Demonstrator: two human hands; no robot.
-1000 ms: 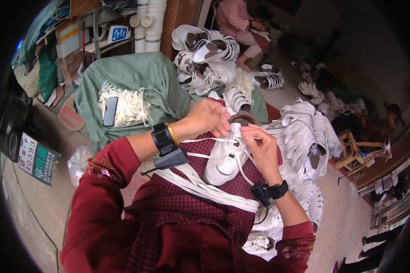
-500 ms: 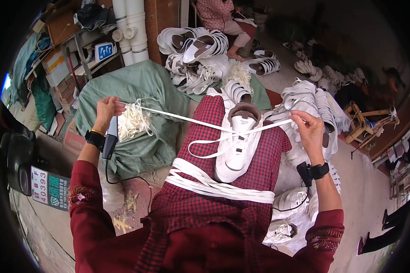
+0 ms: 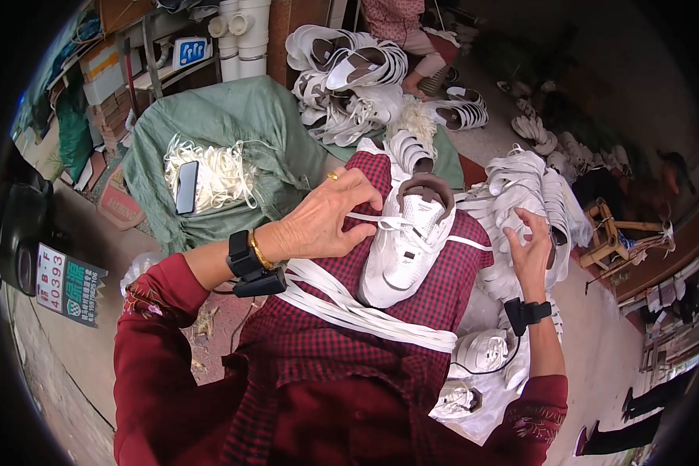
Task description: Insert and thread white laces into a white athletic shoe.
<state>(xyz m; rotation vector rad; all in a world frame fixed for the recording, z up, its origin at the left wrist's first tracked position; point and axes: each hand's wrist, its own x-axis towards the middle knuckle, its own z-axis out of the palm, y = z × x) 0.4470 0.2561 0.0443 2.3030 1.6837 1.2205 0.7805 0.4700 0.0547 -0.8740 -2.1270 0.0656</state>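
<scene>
White lace-up leather sneaker is seen resting on a red checked lap cloth, between the two hands. Its flat white lace is pinched in the closed fingertips of the left hand, just above the shoe's tongue. The right hand is held half open beside the shoe, nothing visibly gripped. Loose white laces are heaped on a green sack beyond the left hand.

Bare concrete floor in daylight; white pipes and cluttered shelves stand beyond the left hand
</scene>
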